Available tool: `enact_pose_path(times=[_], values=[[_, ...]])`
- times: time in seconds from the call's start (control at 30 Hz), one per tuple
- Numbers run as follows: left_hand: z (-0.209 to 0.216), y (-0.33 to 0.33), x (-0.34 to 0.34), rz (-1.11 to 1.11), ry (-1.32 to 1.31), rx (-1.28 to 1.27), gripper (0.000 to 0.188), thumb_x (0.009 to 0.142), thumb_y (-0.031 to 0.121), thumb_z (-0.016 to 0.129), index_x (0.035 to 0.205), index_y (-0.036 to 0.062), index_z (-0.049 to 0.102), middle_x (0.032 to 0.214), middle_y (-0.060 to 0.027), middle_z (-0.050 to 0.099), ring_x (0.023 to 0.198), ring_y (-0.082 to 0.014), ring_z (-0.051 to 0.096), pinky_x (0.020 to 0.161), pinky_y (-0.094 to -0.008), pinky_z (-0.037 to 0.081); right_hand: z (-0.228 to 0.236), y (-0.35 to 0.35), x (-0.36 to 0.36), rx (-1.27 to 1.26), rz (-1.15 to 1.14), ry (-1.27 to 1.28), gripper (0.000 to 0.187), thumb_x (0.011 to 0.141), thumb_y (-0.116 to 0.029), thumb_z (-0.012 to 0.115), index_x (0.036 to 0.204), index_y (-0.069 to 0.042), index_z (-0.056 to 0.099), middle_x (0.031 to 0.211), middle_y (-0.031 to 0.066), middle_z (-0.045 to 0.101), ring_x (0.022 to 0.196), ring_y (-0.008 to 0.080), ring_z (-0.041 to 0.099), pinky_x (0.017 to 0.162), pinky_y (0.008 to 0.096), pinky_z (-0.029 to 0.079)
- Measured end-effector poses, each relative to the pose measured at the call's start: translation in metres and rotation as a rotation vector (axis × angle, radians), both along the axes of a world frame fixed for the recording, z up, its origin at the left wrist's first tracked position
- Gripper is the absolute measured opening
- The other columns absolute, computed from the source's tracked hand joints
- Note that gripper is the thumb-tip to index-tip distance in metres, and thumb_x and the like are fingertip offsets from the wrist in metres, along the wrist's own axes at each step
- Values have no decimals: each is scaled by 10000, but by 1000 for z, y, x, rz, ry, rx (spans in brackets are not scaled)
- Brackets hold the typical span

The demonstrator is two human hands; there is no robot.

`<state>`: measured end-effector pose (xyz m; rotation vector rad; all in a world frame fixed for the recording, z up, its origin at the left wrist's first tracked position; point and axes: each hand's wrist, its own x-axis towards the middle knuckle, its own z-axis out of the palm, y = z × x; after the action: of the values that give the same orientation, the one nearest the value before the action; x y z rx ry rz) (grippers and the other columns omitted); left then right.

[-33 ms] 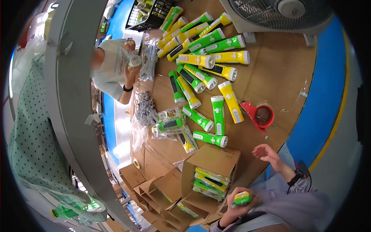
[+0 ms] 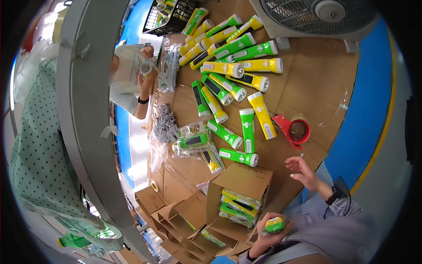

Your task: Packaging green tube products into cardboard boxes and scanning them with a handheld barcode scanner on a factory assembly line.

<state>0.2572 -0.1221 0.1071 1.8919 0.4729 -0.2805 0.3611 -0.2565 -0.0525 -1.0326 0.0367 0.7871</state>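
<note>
My left hand [image 2: 263, 237] is closed around a bagged flashlight [image 2: 275, 225], seen end-on in green and yellow, close to my body. Beside it stands an open cardboard box [image 2: 241, 176] with several bagged flashlights [image 2: 239, 204] stacked inside. My right hand [image 2: 303, 173] is raised with fingers apart and holds nothing. A red tape dispenser [image 2: 299, 133] lies beyond it. Several loose green and yellow flashlights [image 2: 262, 115] are spread over the cardboard-covered table [image 2: 307, 79]. Bagged flashlights [image 2: 193, 141] lie left of the loose ones.
Across the table a co-worker's hand [image 2: 149, 79] holds a round, pale-ended object. A fan [image 2: 316, 17] and a black crate [image 2: 176, 17] stand at the far side. Grey cords [image 2: 165, 125] are heaped at the left. More open boxes [image 2: 189, 211] and a grey post [image 2: 88, 110] stand there too.
My right hand has shifted slightly, its fingers a little more spread. The co-worker's object has moved and turned slightly. My left hand keeps its grip.
</note>
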Motion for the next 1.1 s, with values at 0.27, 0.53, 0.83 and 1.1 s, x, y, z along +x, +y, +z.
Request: enact_pose_path(times=[0.27, 0.53, 0.83, 1.1], values=[[30, 6, -15, 81, -101, 157, 386, 644, 63, 831, 901, 24, 546, 761, -67, 655, 696, -112, 654, 614, -238, 521, 9, 130, 62, -907, 145, -1002, 850, 646, -431, 736, 1388, -328, 335, 1503, 146, 111, 1391, 405, 5, 952, 768, 59], [50, 17, -17, 171, -163, 317, 373, 635, 111, 848, 871, 29, 572, 703, -41, 646, 629, -80, 624, 582, -218, 501, -23, 212, 77, -949, 181, -1009, 817, 595, -438, 741, 1339, -347, 416, 1515, 133, 84, 1392, 409, -10, 891, 808, 60], [68, 36, -41, 308, -150, 459, 357, 655, 147, 841, 876, 35, 585, 685, -61, 633, 609, -105, 621, 555, -226, 483, -18, 295, 170, -1148, 0, -851, 755, 689, -478, 690, 1363, -376, 364, 1524, 94, 110, 1395, 389, -67, 902, 808, 71], [58, 61, -78, 586, -185, 331, 420, 645, 158, 850, 903, 9, 553, 737, -64, 646, 658, -114, 627, 599, -235, 498, -22, 332, 209, -1079, 143, -821, 565, 792, -436, 611, 1318, -299, 456, 1469, 39, 296, 1378, 422, -91, 818, 864, 0]])
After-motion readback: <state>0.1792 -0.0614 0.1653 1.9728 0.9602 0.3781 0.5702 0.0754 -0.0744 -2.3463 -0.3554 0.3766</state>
